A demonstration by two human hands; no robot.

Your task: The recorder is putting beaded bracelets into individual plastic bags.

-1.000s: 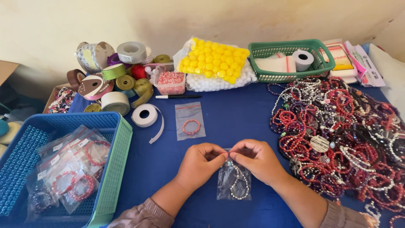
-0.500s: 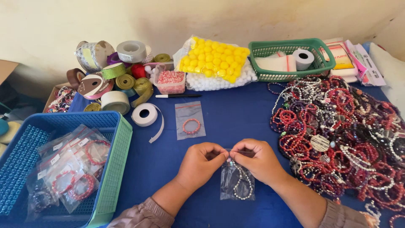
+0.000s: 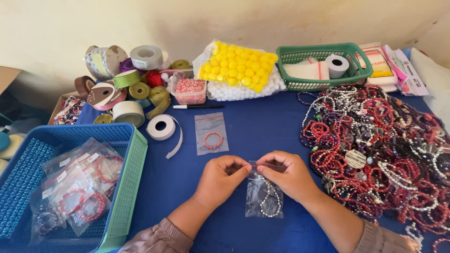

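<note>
My left hand [image 3: 220, 178] and my right hand [image 3: 287, 174] both pinch the top edge of a small clear zip bag [image 3: 265, 197] just above the blue tablecloth. A silver and white bead bracelet [image 3: 270, 199] hangs inside that bag. Further back on the cloth lies another clear bag holding a red bead bracelet [image 3: 213, 140].
A blue and green basket [image 3: 126, 187] at the left holds several bagged bracelets. A large heap of red, white and purple bead bracelets [image 3: 375, 145] covers the right side. Ribbon rolls [image 3: 126, 86], a white tape roll [image 3: 161, 127], yellow and white pom-poms [image 3: 239, 68] and a green basket [image 3: 323, 65] line the back.
Both hands have lifted the bag's top edge slightly and shifted it a little to the right; the bag hangs more upright.
</note>
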